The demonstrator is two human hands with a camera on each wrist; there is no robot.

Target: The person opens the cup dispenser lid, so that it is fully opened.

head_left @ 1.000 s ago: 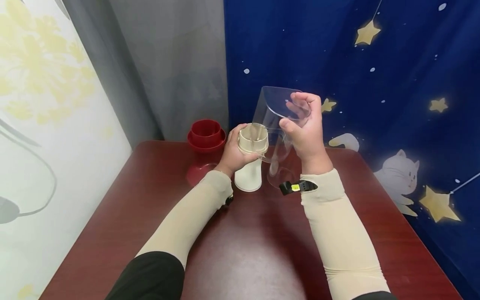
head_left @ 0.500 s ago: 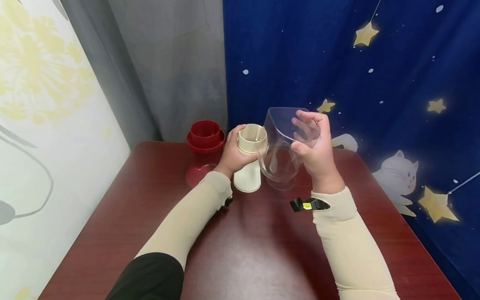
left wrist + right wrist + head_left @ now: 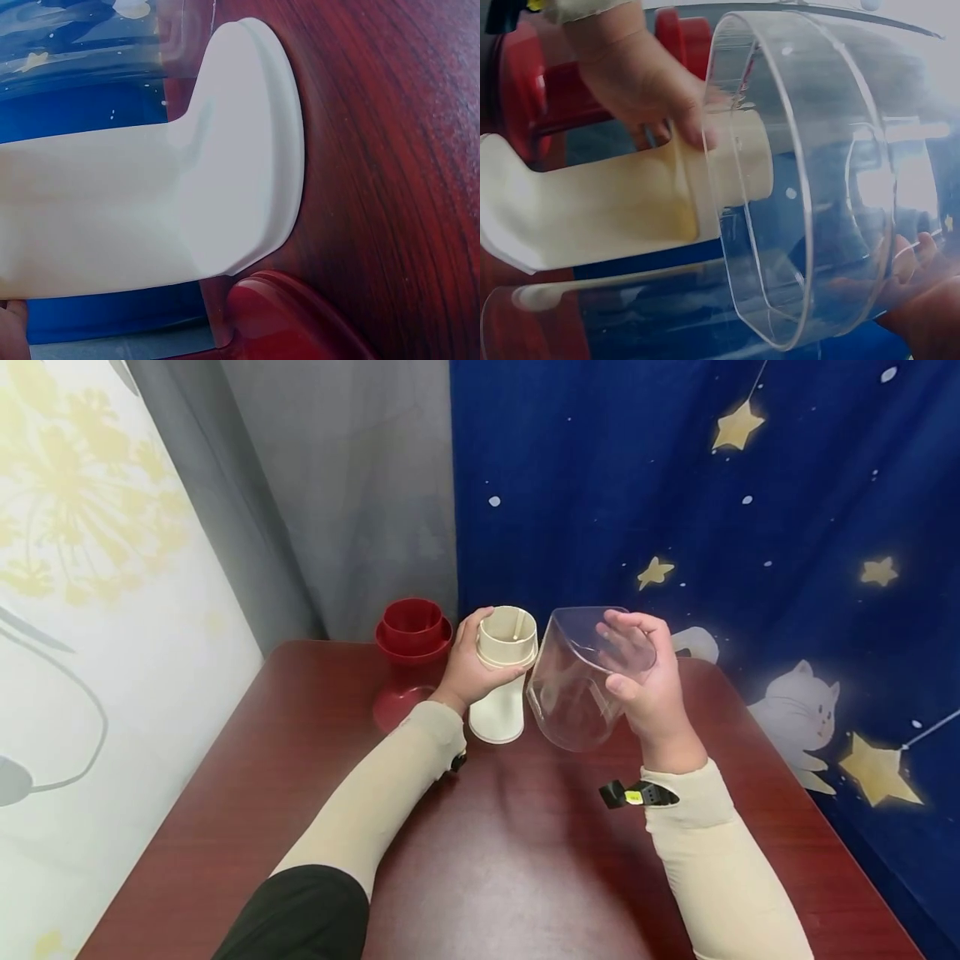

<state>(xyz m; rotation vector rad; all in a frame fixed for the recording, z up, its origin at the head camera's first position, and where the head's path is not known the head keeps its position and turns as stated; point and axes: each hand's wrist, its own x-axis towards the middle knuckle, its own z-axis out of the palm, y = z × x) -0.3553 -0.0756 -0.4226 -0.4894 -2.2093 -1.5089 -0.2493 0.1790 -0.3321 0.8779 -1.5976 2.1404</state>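
Note:
My left hand [image 3: 474, 667] grips a cream plastic stand [image 3: 497, 710] below its round, open-topped collar. The stand is upright on the table; its flared foot shows in the left wrist view. My right hand [image 3: 648, 681] holds a large clear plastic container [image 3: 558, 693] by its upper end, thumb in front and fingers seen through the wall. The container is tilted, just right of the cream stand; its open rim faces the stand in the right wrist view. Behind it, a second clear piece [image 3: 630, 315] with a flared end lies partly hidden.
A red plastic stand [image 3: 414, 639] of similar shape is upright to the left of my left hand. All of it is on a dark red-brown table [image 3: 480, 860]. Beyond the far edge hang a grey curtain [image 3: 352, 485] and a blue star-patterned curtain [image 3: 570, 460].
My right hand has moved down and to the right with the clear container, away from the cream stand's collar. My left hand and the cream stand have stayed put.

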